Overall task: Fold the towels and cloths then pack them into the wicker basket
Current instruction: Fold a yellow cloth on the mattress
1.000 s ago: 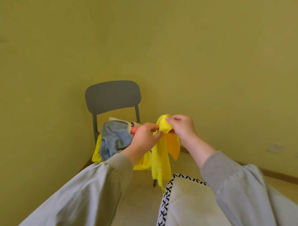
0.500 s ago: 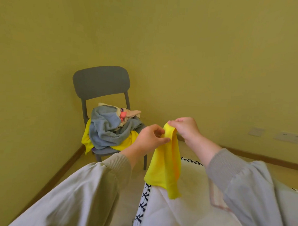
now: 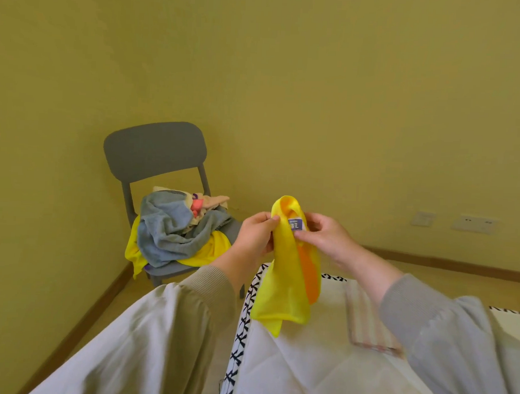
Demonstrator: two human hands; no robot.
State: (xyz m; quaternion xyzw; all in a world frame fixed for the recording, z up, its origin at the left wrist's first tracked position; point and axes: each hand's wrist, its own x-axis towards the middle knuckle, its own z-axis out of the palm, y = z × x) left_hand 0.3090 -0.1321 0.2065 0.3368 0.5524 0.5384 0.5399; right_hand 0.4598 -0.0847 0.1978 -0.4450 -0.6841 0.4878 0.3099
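1. Below my arms, the table (image 3: pixel 304 374) bears a striped towel (image 3: pixel 364 314).
2. My left hand (image 3: pixel 255 238) and right hand (image 3: pixel 325 238) both pinch the yellow cloth (image 3: pixel 287 287), which hangs above the table's left edge.
3. Past bare floor (image 3: pixel 120 301), towels (image 3: pixel 167 234) heap a chair (image 3: pixel 155 150) by the wall (image 3: pixel 287 79).

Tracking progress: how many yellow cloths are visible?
2: one yellow cloth in left hand and right hand; another yellow cloth under the pile on the chair; more possibly hidden.

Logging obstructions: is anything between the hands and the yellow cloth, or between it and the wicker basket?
Nothing visible: the left hand and right hand both pinch the yellow cloth near its top. The wicker basket is not in view, so that path cannot be judged.
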